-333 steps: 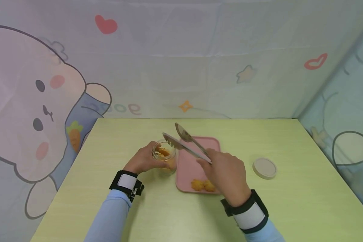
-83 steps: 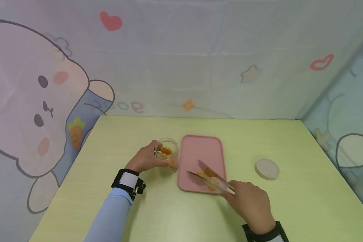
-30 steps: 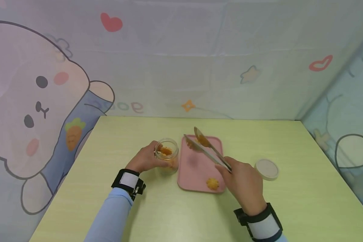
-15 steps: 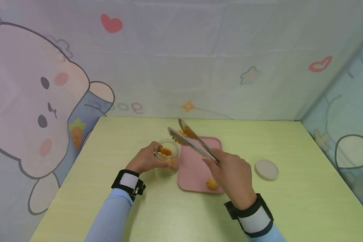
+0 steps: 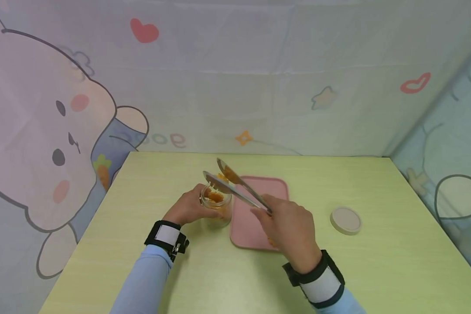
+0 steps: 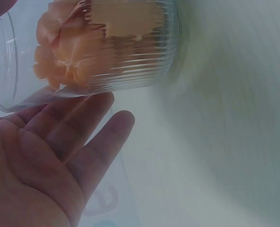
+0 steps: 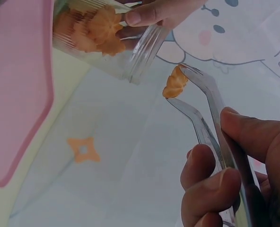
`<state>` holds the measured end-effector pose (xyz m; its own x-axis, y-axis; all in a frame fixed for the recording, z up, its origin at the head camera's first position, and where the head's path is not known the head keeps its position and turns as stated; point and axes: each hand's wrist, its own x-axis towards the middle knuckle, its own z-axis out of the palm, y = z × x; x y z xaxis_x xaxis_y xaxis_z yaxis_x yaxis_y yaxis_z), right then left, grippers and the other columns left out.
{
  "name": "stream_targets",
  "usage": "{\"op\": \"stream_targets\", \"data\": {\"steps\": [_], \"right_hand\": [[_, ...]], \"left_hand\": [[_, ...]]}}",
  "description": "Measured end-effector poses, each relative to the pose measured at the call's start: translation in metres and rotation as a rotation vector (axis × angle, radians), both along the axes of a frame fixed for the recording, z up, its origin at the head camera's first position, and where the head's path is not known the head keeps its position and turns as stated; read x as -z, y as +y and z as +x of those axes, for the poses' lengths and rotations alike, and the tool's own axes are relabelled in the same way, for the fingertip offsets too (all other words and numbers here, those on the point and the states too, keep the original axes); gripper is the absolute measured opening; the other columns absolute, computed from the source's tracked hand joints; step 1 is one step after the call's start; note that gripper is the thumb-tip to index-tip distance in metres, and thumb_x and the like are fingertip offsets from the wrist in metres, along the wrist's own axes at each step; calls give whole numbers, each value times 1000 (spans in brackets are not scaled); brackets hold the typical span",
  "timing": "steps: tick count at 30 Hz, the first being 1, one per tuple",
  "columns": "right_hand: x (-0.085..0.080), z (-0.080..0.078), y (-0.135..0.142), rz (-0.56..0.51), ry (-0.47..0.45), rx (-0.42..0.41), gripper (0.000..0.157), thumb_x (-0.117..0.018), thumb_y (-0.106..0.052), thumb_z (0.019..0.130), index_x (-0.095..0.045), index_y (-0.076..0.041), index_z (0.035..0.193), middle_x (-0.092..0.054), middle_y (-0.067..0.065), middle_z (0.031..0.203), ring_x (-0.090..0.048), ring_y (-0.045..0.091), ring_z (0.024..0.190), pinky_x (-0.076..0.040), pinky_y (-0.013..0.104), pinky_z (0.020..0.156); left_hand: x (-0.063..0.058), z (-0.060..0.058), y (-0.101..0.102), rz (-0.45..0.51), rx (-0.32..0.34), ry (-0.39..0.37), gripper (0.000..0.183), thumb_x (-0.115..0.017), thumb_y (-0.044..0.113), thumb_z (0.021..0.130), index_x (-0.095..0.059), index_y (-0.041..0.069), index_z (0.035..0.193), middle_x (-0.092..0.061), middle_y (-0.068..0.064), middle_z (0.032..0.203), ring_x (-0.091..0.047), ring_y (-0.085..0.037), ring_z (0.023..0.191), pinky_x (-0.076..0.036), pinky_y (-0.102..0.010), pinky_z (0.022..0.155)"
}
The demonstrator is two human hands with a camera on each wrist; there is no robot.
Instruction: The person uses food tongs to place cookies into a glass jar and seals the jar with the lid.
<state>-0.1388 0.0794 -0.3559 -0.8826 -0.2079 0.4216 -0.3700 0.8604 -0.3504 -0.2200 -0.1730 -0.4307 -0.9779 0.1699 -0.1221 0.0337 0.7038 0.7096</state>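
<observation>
My left hand (image 5: 188, 206) grips a clear ribbed glass jar (image 5: 221, 214) standing on the table, its thumb on the near side. Inside the jar lie several orange-brown flower-shaped cookies (image 7: 107, 30). Metal tongs (image 5: 253, 191) are squeezed in my right hand (image 5: 289, 226), thumb on one arm and fingers round the other. Between the tong tips is one flower-shaped cookie (image 7: 176, 82), just outside the jar's mouth in the right wrist view. In the head view the tips overlap the jar's far rim. Another cookie (image 5: 272, 242) on the pink tray (image 5: 251, 222) is mostly hidden by my right hand.
The pink tray lies close to the jar's right side. A round pale lid (image 5: 346, 220) rests on the light yellow-green table (image 5: 377, 261) further right. A printed cloth (image 5: 282, 87) with cartoon figures hangs behind the table.
One cookie has left the tray in the tongs. My right hand has carried it up and left, from over the tray to the jar's mouth. The left hand and jar hold still.
</observation>
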Motion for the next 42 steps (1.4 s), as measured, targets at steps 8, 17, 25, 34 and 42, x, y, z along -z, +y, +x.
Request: {"op": "stream_targets", "data": {"steps": [8, 17, 25, 34, 42], "right_hand": [[4, 0, -4, 5, 0, -9, 22, -75, -35, 79, -61, -18, 76, -40, -5, 47, -35, 13, 38, -23, 27, 31], [8, 2, -4, 10, 20, -20, 22, -75, -35, 78, -63, -17, 76, -37, -7, 46, -36, 13, 37, -24, 27, 30], [11, 1, -1, 17, 11, -5, 23, -75, -36, 78, -64, -16, 77, -42, -6, 46, -37, 12, 38, -25, 27, 31], [9, 1, 1, 19, -6, 5, 23, -75, -37, 78, -64, -16, 79, -44, -4, 47, -37, 13, 38, -25, 27, 31], [8, 0, 4, 15, -7, 1, 26, -74, -36, 79, -59, -16, 74, -41, -4, 47, -37, 13, 39, -23, 26, 32]], "left_hand": [[0, 0, -1, 6, 0, -3, 85, -85, 47, 60, -46, 11, 127, -62, -10, 121, -54, -26, 109, -47, -50, 92], [0, 0, -1, 31, 5, -21, 85, -84, 46, 62, -45, 12, 130, -59, -11, 125, -52, -28, 114, -45, -51, 94], [1, -1, 0, 31, 2, -20, 82, -85, 45, 61, -47, 12, 126, -62, -9, 121, -54, -26, 110, -46, -50, 92], [-1, 0, 0, 28, 0, -25, 82, -85, 45, 61, -46, 13, 126, -61, -10, 116, -55, -25, 103, -47, -48, 89], [-1, 0, 0, 17, -1, -30, 78, -84, 44, 63, -47, 13, 124, -62, -10, 115, -55, -25, 103, -47, -49, 89]]}}
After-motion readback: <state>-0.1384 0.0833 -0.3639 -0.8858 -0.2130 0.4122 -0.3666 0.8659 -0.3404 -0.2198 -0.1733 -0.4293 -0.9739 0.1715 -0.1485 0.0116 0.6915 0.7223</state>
